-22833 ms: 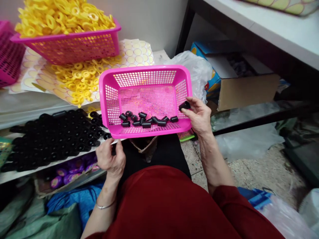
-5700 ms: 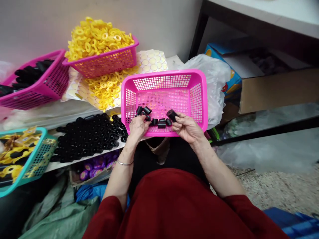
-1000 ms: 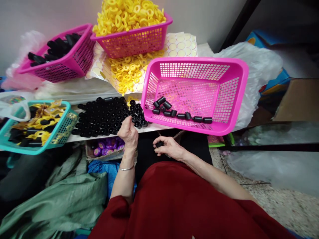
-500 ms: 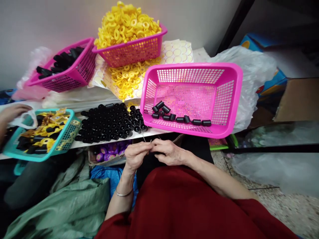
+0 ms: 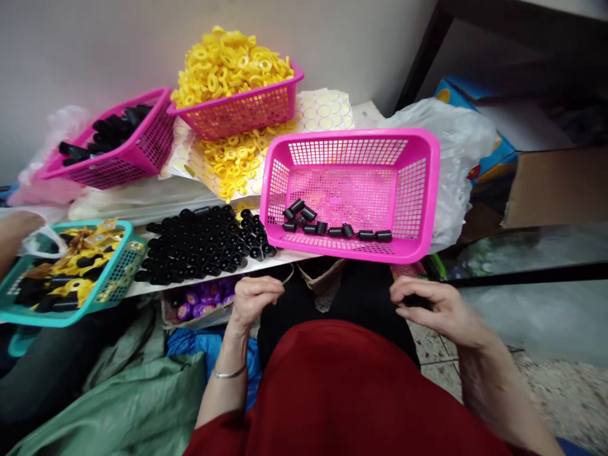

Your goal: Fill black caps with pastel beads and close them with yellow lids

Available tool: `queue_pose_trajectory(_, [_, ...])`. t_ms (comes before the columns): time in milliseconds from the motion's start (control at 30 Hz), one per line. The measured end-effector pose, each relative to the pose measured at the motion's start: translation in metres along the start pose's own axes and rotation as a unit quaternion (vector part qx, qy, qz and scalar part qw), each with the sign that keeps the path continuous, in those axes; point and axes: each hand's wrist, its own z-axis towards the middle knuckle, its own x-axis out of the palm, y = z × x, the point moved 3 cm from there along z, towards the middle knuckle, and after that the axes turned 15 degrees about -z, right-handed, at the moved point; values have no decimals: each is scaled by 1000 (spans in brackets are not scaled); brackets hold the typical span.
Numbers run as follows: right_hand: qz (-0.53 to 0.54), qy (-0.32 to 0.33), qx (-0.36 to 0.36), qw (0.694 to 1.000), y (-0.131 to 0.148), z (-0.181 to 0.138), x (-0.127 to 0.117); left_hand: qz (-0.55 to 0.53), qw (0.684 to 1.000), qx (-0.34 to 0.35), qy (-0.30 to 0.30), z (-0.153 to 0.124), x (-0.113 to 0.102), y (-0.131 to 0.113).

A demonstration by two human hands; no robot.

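The front basket point(image 5: 339, 180), a pink mesh one, is laid with its long axis from left to right, its open top tipped toward the wearer. Along the inside of its near wall, short black cylinders point(image 5: 335, 232) are strung out. Most are laid lengthwise along that wall; one is turned partly upright, and in the cluster at the basket's left end two are slanted in opposite directions.

Below the basket's right end, the right hand point(image 5: 439, 310) is held with thumb and fingers curled round a dark piece point(image 5: 418, 302). The piece is mostly hidden by the fingers, so its long axis cannot be told. Below the basket's left end, the left hand point(image 5: 256, 297) is seen with its fingers laid together and bent; how tightly they are closed, and whether the thin pale strand point(image 5: 289, 273) at their tips is gripped, cannot be told.

Just left of the basket, black tubes point(image 5: 204, 244) are packed close, many with round ends turned toward the wearer. Behind its left end, yellow rings point(image 5: 232, 66) are heaped. Well to its left, a turquoise basket point(image 5: 116, 278) is placed, with another person's hand point(image 5: 19, 228) near it.
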Motion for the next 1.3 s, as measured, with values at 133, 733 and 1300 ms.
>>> queue_pose_trajectory(133, [35,52,-53,997,20,27,32,61,927,-117,350,-13,42,-27])
queue_pose_trajectory(733, [48,363,-156,917,30,67,144,623,742,68,-239,26,-28,44])
queue_pose_trajectory(1300, [299,128,-20,946,49,75,107,542,688,149,-459,137,-195,-163])
